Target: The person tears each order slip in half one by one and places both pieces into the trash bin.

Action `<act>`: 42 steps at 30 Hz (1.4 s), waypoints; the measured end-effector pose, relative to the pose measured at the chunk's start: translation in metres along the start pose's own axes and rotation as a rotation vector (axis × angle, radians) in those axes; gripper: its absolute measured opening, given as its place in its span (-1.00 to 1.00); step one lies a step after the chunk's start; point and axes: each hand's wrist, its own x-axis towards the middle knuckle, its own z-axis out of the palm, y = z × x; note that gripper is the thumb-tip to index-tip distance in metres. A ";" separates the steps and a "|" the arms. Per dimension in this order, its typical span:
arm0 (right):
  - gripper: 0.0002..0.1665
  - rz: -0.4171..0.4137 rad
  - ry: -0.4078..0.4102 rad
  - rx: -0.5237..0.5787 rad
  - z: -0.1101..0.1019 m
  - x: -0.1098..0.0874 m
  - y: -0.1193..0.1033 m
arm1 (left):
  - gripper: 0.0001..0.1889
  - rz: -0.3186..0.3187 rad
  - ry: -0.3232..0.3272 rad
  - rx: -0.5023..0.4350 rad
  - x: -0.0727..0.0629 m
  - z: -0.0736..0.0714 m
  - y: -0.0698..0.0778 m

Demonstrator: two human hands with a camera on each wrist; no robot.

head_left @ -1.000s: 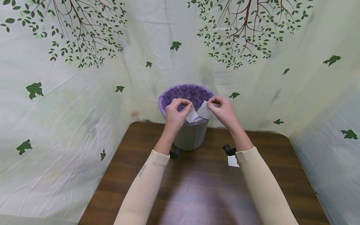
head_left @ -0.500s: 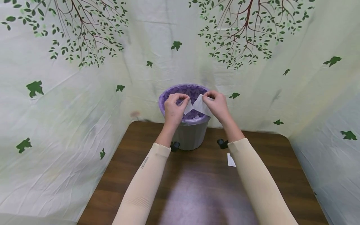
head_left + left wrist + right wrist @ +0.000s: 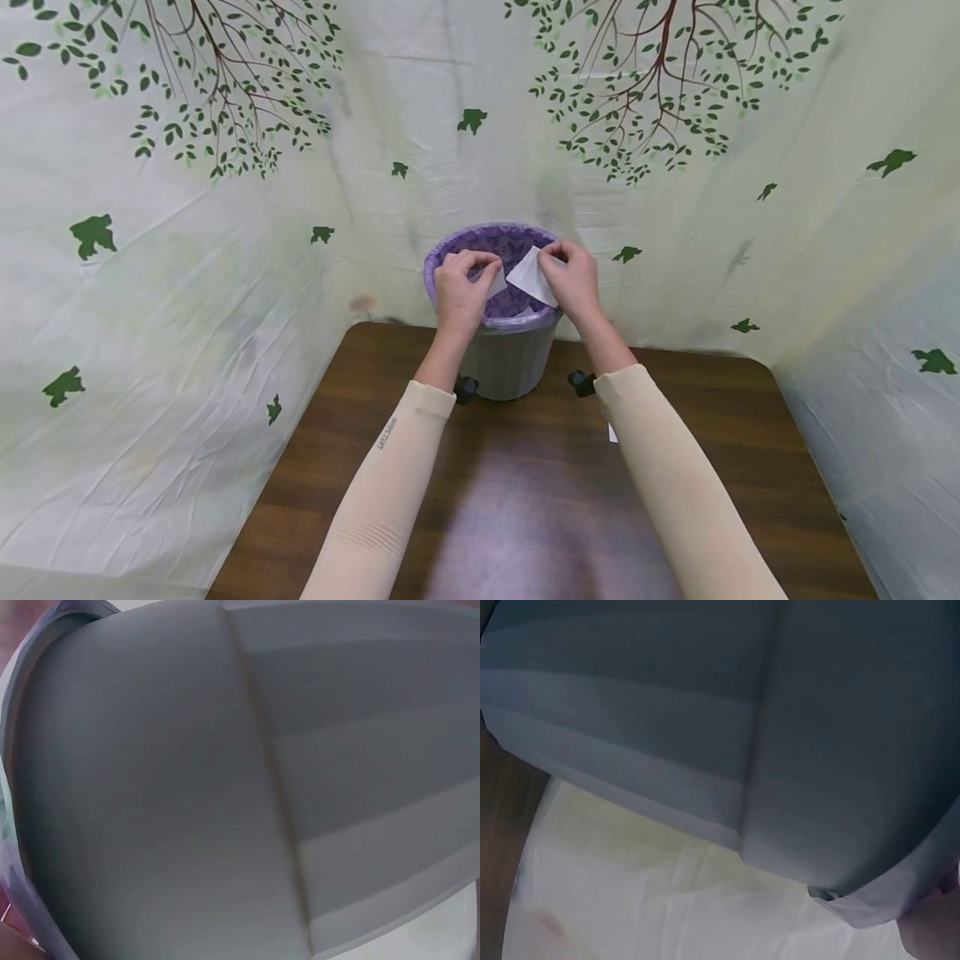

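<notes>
Over the mouth of a grey trash bin point(image 3: 510, 362), both hands pinch pieces of white paper in the head view. My left hand point(image 3: 460, 293) has a small paper piece point(image 3: 497, 284) between thumb and fingertips, partly hidden by the hand. A larger paper piece point(image 3: 529, 277) with slanting edges hangs from the thumb and fingers of my right hand point(image 3: 576, 282). A gap shows between the two pieces. Purple patterned liner point(image 3: 491, 227) covers the bin's rim and inside. The bin's wall point(image 3: 150, 787) fills the left wrist view.
The bin stands at the back of a brown wooden table point(image 3: 517, 492), against a leaf-printed cloth point(image 3: 397, 100). Beside the right sleeve point(image 3: 660, 450), the edge of a white paper point(image 3: 612, 433) shows on the table. A pale scrap point(image 3: 525, 312) shows inside the bin near its front rim.
Both hands have moved slightly up and farther over the bin, the right one also leftward, each with its paper. The right sleeve now covers most of the paper on the table.
</notes>
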 end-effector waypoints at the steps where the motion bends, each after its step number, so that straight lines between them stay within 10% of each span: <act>1: -0.78 -0.004 0.002 0.001 0.001 0.000 0.000 | -0.89 0.002 -0.001 0.001 0.000 0.000 0.000; 42: -0.68 -0.189 -0.049 -0.046 -0.003 -0.012 0.004 | -0.89 0.049 -0.056 -0.059 -0.016 -0.003 0.019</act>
